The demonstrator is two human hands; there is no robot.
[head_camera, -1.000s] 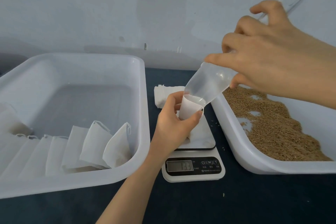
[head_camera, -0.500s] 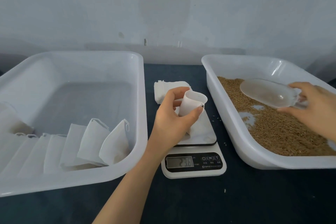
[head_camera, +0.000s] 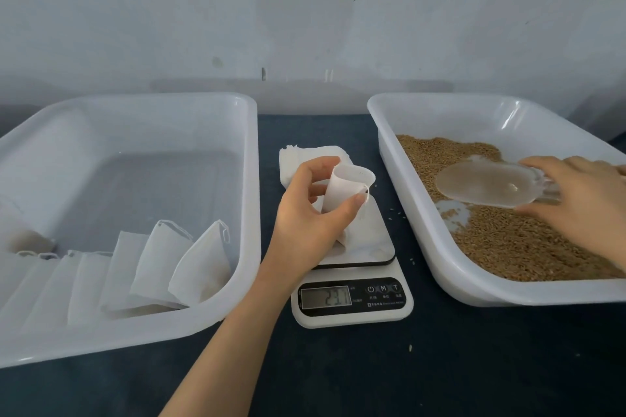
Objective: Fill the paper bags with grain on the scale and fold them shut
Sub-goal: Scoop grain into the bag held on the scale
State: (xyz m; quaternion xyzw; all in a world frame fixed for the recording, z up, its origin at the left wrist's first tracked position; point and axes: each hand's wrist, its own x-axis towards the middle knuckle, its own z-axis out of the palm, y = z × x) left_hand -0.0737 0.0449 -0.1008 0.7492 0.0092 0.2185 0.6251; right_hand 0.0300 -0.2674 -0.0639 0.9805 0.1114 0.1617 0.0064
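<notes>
Head view: the left grip (head_camera: 305, 213) is pinching the paper bag (head_camera: 349, 186) by its upper wall, holding it upright and open-mouthed on the scale (head_camera: 352, 315) at centre. The right grip (head_camera: 582, 206) is grasping the clear scoop (head_camera: 487, 184), which is lying over the grain (head_camera: 508, 240) in the right tray (head_camera: 474, 294).

The bag is looking thin, soft and light, and is probably collapsing under any squeeze, so light fingertip contact just below the rim is advisable.

Count: one scale, one scoop, two trays, one stack of empty bags (head_camera: 298, 159) lying beyond the scale. At least six filled bags (head_camera: 200, 264) are leaning in the left tray (head_camera: 252, 179).
</notes>
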